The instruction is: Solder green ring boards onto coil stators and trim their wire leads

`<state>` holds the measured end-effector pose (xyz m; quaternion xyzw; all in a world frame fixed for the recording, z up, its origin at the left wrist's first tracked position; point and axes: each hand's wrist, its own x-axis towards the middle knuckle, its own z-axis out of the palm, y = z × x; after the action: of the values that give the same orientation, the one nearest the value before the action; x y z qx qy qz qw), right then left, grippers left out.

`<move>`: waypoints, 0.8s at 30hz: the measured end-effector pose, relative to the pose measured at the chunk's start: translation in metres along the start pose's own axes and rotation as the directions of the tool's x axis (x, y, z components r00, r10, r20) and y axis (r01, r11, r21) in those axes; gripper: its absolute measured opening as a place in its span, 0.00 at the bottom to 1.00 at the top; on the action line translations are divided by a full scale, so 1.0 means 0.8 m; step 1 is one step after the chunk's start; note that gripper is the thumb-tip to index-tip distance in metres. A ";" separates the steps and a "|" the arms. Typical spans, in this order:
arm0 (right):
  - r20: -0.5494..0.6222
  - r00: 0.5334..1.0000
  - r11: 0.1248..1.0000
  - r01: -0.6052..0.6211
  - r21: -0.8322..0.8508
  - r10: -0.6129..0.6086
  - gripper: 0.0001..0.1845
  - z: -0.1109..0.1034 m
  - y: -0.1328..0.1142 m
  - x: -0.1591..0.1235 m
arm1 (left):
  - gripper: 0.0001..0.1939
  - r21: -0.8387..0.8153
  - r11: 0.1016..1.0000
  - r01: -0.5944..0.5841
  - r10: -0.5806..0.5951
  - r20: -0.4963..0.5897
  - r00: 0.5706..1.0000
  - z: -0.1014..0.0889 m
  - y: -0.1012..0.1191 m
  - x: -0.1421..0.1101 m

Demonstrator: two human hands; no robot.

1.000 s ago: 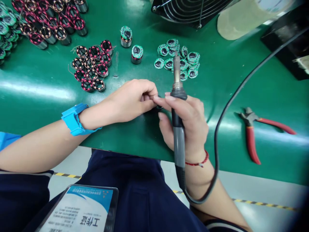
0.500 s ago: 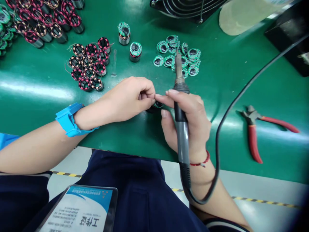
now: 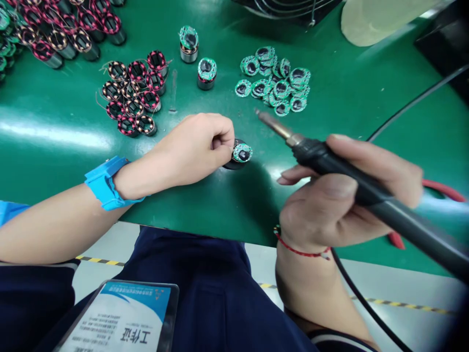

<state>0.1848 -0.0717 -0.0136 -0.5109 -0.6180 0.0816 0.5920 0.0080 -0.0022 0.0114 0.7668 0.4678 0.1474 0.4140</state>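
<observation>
My left hand (image 3: 203, 144) is closed in a pinch at the left edge of a round green circuit board (image 3: 243, 153). What lies between the fingertips is hidden. Beneath that board sits a dark cylindrical base (image 3: 234, 165), partly covered by the fingers. Wrapped around a soldering iron (image 3: 330, 164), my right hand (image 3: 344, 200) is over the right part of the table. The iron's metal tip points up and left, apart from the board.
Several copper-wound motor stators (image 3: 134, 98) stand at the left, with more behind. Two stators topped by boards (image 3: 207, 73) stand at the centre back. Loose green boards (image 3: 280, 88) lie to their right. Red-handled pliers (image 3: 443, 188) are partly hidden behind the right hand.
My right hand has moved right, away from my left fingertips, and the soldering iron has swung from upright to slanting up-left. The board by my left hand is now uncovered; the left hand stays put.
</observation>
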 end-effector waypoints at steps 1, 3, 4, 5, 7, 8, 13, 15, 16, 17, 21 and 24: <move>-0.046 0.999 1.000 0.022 0.005 -0.022 0.15 0.001 0.001 0.000 | 0.07 -0.001 1.000 0.003 -0.003 -0.002 1.000 0.000 0.000 0.000; -0.097 0.994 0.999 0.040 0.008 -0.039 0.15 0.001 0.003 0.000 | 0.07 -0.002 1.000 0.014 -0.014 -0.003 1.000 0.001 0.000 0.000; -0.098 0.995 0.999 0.033 0.017 -0.031 0.15 0.001 0.003 -0.001 | 0.07 -0.002 1.000 0.021 -0.021 -0.004 1.000 0.001 0.000 0.000; -0.089 0.996 0.999 0.021 0.034 -0.018 0.16 0.000 0.003 -0.001 | 0.07 -0.003 1.000 0.027 -0.027 -0.005 1.000 0.001 0.000 0.000; -0.066 0.998 0.998 0.005 0.059 -0.001 0.16 -0.001 0.003 -0.002 | 0.07 -0.006 0.999 0.036 -0.036 -0.002 0.999 0.000 0.000 0.000; -0.062 0.998 0.999 0.012 0.049 -0.009 0.16 -0.002 0.002 -0.002 | 0.07 -0.007 0.999 0.039 -0.039 0.000 0.999 0.000 0.001 0.000; -0.052 0.997 0.997 0.051 -0.063 -0.055 0.17 -0.003 0.001 0.003 | 0.07 -0.001 0.999 0.048 -0.048 0.004 0.999 0.000 0.001 0.000; -0.066 0.996 0.997 0.052 -0.053 -0.056 0.17 -0.003 0.001 0.004 | 0.07 0.003 0.999 0.047 -0.047 0.001 0.999 0.000 0.001 0.000; -0.074 0.996 0.997 0.055 -0.053 -0.059 0.17 -0.003 0.000 0.004 | 0.06 0.005 0.999 0.046 -0.045 -0.001 0.999 0.001 0.001 0.000; -0.079 0.995 0.997 0.060 -0.054 -0.064 0.17 -0.003 0.000 0.004 | 0.06 0.007 0.999 0.046 -0.046 -0.002 0.999 0.001 0.001 0.000; -0.037 0.999 0.999 0.014 -0.043 -0.016 0.17 -0.005 -0.002 0.000 | 0.06 0.010 0.998 0.056 -0.056 0.004 0.998 0.002 0.001 0.000; -0.005 1.000 1.000 0.006 0.025 -0.006 0.16 -0.009 0.002 -0.004 | 0.06 0.014 0.999 0.052 -0.052 -0.002 0.999 0.002 0.001 0.000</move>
<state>0.1909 -0.0772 -0.0150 -0.5018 -0.6170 0.0860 0.6001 0.0094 -0.0031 0.0108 0.7573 0.4888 0.1339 0.4120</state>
